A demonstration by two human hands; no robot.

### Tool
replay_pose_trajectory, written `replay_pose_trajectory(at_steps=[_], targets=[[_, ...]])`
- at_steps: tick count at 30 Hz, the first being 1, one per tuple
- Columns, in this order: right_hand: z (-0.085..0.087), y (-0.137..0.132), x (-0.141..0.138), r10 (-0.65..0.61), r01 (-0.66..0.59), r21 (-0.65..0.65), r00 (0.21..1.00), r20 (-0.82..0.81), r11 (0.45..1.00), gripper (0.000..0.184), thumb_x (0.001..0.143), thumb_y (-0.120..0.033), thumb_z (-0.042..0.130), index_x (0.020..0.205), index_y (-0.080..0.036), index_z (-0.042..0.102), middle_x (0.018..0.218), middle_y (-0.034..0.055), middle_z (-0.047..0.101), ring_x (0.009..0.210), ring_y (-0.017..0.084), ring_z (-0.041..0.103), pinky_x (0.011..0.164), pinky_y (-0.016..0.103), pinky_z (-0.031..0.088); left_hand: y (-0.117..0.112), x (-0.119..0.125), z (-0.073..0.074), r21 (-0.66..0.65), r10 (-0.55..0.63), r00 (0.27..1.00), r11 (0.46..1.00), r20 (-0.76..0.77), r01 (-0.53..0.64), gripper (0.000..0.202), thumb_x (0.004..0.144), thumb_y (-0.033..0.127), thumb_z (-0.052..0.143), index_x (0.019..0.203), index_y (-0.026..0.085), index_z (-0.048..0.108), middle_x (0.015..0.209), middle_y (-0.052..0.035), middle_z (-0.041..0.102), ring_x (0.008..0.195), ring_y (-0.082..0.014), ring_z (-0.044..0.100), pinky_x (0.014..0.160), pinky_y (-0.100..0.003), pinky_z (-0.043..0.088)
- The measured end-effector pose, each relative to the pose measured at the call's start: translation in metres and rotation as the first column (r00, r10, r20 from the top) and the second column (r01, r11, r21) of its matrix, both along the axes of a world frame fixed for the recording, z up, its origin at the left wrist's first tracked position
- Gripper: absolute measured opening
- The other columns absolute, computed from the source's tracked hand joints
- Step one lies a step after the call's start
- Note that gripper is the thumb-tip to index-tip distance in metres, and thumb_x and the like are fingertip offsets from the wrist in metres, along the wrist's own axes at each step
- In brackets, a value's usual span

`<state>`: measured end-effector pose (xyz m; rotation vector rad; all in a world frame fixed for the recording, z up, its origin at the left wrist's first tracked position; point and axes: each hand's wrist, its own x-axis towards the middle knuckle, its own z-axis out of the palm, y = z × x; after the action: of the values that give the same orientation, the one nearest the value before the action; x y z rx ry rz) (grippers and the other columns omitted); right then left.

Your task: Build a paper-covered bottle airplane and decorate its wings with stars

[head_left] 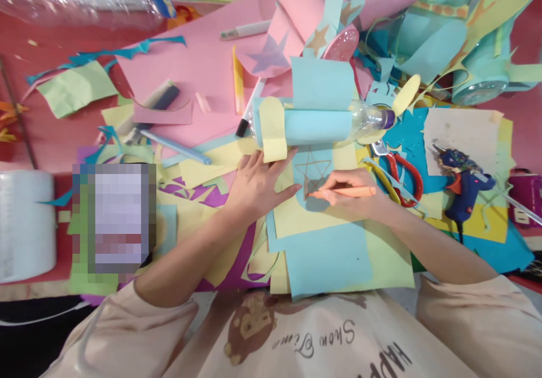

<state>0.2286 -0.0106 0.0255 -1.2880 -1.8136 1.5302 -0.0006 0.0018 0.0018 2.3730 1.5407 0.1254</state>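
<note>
My right hand [353, 190] is closed round an orange marker [355, 192], its tip low on a blue paper piece [313, 157] with a rounded end. A brown star outline is drawn on that piece, with some colouring in its lower part. My left hand [262, 183] lies flat with fingers spread on yellow paper just left of the blue piece, touching nothing else that I can make out. Just beyond the hands lies a clear plastic bottle [368, 117] wrapped in blue paper, with a yellow strip [273, 129] across its left end.
Red-handled scissors [409, 180] and a blue glue gun [463, 189] lie at the right. Paper scraps and markers cover the table, including a blue pen [175, 146]. A white roll [27, 225] and a blurred-out phone-like object [118, 214] sit at the left.
</note>
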Motion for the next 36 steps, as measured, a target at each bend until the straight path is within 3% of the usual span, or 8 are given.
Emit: replay_pose_trajectory(at_steps=[6, 12, 25, 29, 36], targets=[[-0.0015, -0.0008, 0.0002, 0.054, -0.054, -0.040, 0.999, 0.002, 0.998, 0.014, 0.082, -0.027, 0.064, 0.072, -0.017, 0.063, 0.071, 0.0016, 0.071, 0.073, 0.015, 0.071, 0.054, 0.019, 0.044, -0.0001, -0.0002, -0.0008, 0.007, -0.004, 1.000, 1.000, -0.003, 0.004, 0.065, 0.087, 0.049, 0.058, 0.146, 0.027, 0.043, 0.114, -0.0104, 0.069, 0.113, -0.0340, 0.055, 0.094, -0.046, 0.041], [-0.0007, 0.0006, -0.0005, -0.116, 0.118, 0.062, 0.992, -0.040, 0.991, 0.022, 0.084, -0.033, 0.062, 0.068, -0.018, 0.058, 0.064, -0.0003, 0.066, 0.059, 0.010, 0.062, 0.050, 0.020, 0.040, -0.0001, -0.0007, -0.0015, -0.004, 0.000, 1.000, 1.000, 0.007, 0.000, 0.064, 0.087, 0.049, 0.058, 0.145, 0.026, 0.044, 0.116, -0.0112, 0.068, 0.114, -0.0346, 0.054, 0.094, -0.047, 0.040], [-0.0023, 0.0016, -0.0002, -0.090, 0.088, 0.118, 0.996, 0.016, 0.989, 0.023, 0.087, -0.038, 0.062, 0.079, -0.017, 0.063, 0.061, -0.0037, 0.060, 0.051, 0.006, 0.040, 0.047, 0.021, 0.029, -0.0003, -0.0007, -0.0010, 0.027, -0.010, 1.000, 1.000, -0.004, 0.010, 0.063, 0.087, 0.048, 0.057, 0.144, 0.025, 0.045, 0.113, -0.0119, 0.069, 0.111, -0.0340, 0.055, 0.092, -0.045, 0.041], [-0.0009, 0.0020, -0.0011, -0.067, 0.062, 0.119, 0.997, 0.034, 0.991, 0.022, 0.087, -0.036, 0.061, 0.075, -0.017, 0.062, 0.060, -0.0036, 0.060, 0.051, 0.006, 0.043, 0.047, 0.021, 0.029, -0.0001, -0.0006, -0.0009, 0.018, -0.009, 1.000, 1.000, -0.008, 0.009, 0.063, 0.087, 0.049, 0.057, 0.144, 0.025, 0.045, 0.113, -0.0123, 0.069, 0.112, -0.0347, 0.054, 0.093, -0.046, 0.041], [0.0032, 0.0005, -0.0016, -0.015, 0.015, 0.005, 1.000, 0.011, 1.000, 0.023, 0.084, -0.034, 0.063, 0.067, -0.018, 0.058, 0.061, -0.0017, 0.064, 0.056, 0.009, 0.057, 0.047, 0.019, 0.032, 0.0000, -0.0004, -0.0007, 0.024, -0.003, 1.000, 1.000, -0.015, 0.004, 0.063, 0.087, 0.049, 0.058, 0.144, 0.026, 0.046, 0.112, -0.0113, 0.070, 0.112, -0.0342, 0.055, 0.092, -0.045, 0.042]])
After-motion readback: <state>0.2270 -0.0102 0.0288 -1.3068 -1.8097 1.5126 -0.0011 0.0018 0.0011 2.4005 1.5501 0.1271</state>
